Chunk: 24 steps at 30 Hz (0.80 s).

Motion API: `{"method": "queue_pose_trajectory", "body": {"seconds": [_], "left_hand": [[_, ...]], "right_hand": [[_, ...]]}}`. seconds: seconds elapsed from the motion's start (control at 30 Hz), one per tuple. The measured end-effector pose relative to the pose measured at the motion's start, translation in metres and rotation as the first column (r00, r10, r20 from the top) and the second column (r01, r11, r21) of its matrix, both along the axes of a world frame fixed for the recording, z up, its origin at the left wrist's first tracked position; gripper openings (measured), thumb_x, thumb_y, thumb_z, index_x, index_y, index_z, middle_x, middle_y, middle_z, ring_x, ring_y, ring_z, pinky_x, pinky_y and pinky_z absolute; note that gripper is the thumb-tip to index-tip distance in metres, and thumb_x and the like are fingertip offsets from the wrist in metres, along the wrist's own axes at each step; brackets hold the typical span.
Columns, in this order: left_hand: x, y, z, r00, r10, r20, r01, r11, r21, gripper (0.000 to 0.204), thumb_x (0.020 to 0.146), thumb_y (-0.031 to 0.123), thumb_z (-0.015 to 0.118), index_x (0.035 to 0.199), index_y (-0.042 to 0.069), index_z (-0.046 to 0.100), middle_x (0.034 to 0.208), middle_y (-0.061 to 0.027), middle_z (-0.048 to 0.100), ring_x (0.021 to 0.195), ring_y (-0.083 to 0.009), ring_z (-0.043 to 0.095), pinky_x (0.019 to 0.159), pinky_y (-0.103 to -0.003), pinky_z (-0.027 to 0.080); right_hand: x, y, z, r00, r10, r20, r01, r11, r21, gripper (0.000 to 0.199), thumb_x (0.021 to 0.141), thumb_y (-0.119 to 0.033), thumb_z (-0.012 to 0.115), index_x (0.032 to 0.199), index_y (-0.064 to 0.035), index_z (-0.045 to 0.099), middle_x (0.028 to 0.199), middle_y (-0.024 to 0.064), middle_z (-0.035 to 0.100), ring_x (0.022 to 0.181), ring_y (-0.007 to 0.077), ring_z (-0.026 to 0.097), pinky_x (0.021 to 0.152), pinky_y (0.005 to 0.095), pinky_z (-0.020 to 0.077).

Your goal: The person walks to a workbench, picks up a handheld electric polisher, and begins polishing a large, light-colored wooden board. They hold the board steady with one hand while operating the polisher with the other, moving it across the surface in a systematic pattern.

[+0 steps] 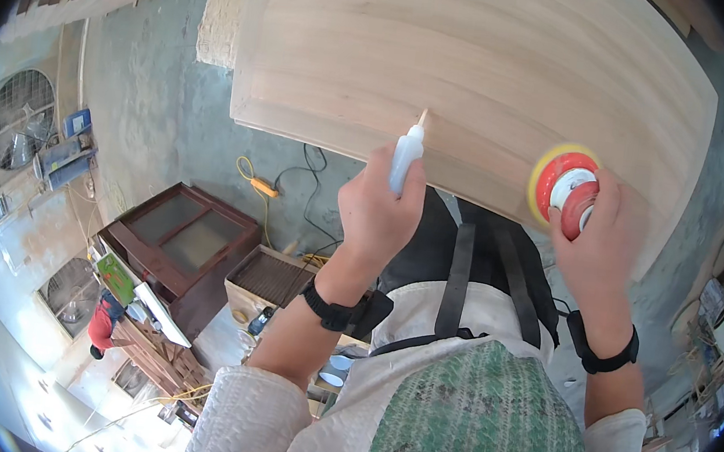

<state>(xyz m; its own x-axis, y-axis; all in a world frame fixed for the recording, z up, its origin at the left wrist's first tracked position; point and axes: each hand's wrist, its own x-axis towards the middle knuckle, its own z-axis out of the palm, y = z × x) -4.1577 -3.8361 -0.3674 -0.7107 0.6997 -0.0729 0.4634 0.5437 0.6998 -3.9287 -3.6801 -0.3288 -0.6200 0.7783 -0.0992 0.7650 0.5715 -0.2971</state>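
Observation:
A large pale wooden panel (475, 70) fills the upper middle of the head view. My left hand (379, 206) grips a small white squeeze bottle (405, 158) with its thin nozzle touching the panel's near edge. My right hand (601, 238) holds a red round sander (570, 191) whose yellow pad rests against the panel's near edge, to the right of the bottle. Both wrists wear black bands. My white sleeves and green-and-white apron show below.
A dark red wooden cabinet with glass panes (184, 243) stands on the grey floor at lower left, a slatted wooden box (272, 280) beside it. A yellow plug and black cables (265, 186) lie on the floor. Another person in red (104, 327) works at far left.

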Motion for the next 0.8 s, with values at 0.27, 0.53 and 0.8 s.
{"method": "queue_pose_trajectory", "body": {"seconds": [0.27, 0.53, 0.8], "left_hand": [[-0.013, -0.005, -0.006, 1.000, -0.012, -0.015, 0.013, 0.995, 0.096, 0.021, 0.094, 0.015, 0.071, 0.106, -0.001, 0.065, 0.066, -0.0173, 0.065, 0.054, -0.0355, 0.066, 0.052, -0.041, 0.053], [-0.021, -0.007, -0.009, 1.000, -0.025, -0.015, 0.027, 0.993, 0.115, 0.019, 0.092, 0.012, 0.072, 0.105, -0.001, 0.065, 0.063, -0.0165, 0.063, 0.052, -0.0337, 0.065, 0.050, -0.040, 0.051], [-0.027, -0.005, -0.007, 0.999, -0.043, -0.013, 0.044, 0.989, 0.138, 0.018, 0.094, 0.014, 0.071, 0.103, -0.001, 0.065, 0.064, -0.0160, 0.064, 0.053, -0.0334, 0.065, 0.051, -0.039, 0.052]], "right_hand": [[-0.017, -0.002, -0.005, 0.999, -0.031, -0.027, 0.029, 0.997, -0.072, 0.071, 0.082, -0.018, 0.083, 0.141, -0.0053, 0.045, 0.125, 0.0202, 0.056, 0.108, 0.0430, 0.062, 0.084, 0.0507, 0.0548], [-0.022, 0.007, -0.001, 0.995, -0.101, 0.028, 0.102, 0.994, -0.037, 0.065, 0.084, -0.018, 0.081, 0.139, -0.0031, 0.048, 0.124, 0.0204, 0.057, 0.108, 0.0421, 0.063, 0.087, 0.0484, 0.0544], [-0.043, 0.009, 0.002, 0.997, -0.067, 0.023, 0.067, 0.998, -0.003, 0.066, 0.083, -0.016, 0.082, 0.138, -0.0012, 0.048, 0.121, 0.0218, 0.058, 0.106, 0.0418, 0.063, 0.087, 0.0480, 0.0537]]}}
